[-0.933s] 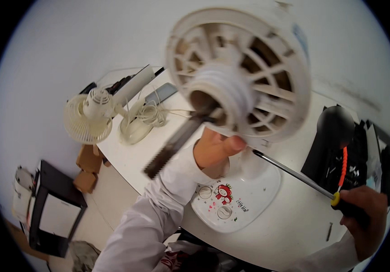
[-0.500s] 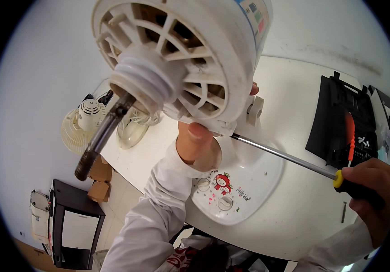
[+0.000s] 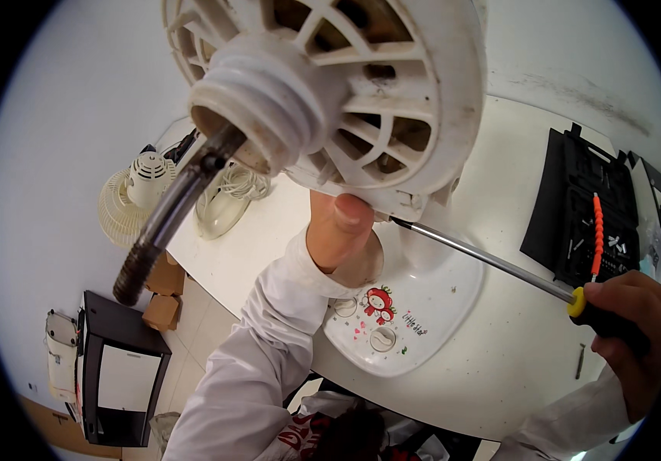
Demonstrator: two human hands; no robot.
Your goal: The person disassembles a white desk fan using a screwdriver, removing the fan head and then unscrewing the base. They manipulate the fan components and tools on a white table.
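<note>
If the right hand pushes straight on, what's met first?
The right hand leads with the screwdriver; its tip would likely meet the fan housing first, at its lower edge. They may be touching; depth is unclear.

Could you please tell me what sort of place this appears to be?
Probably a small workroom: a white table bears an open black tool case, a small fan sits beyond, and the right hand grips a screwdriver.

I note the motor housing (image 3: 449,92) as matt off-white plastic, grimy at the ribs; its shaft (image 3: 179,203), dark glossy metal, rough-threaded at the tip; my screwdriver (image 3: 499,264) blade, polished metal; fan base (image 3: 445,307), smooth glossy plastic; my sleeve (image 3: 238,376), matt creased cloth.
</note>
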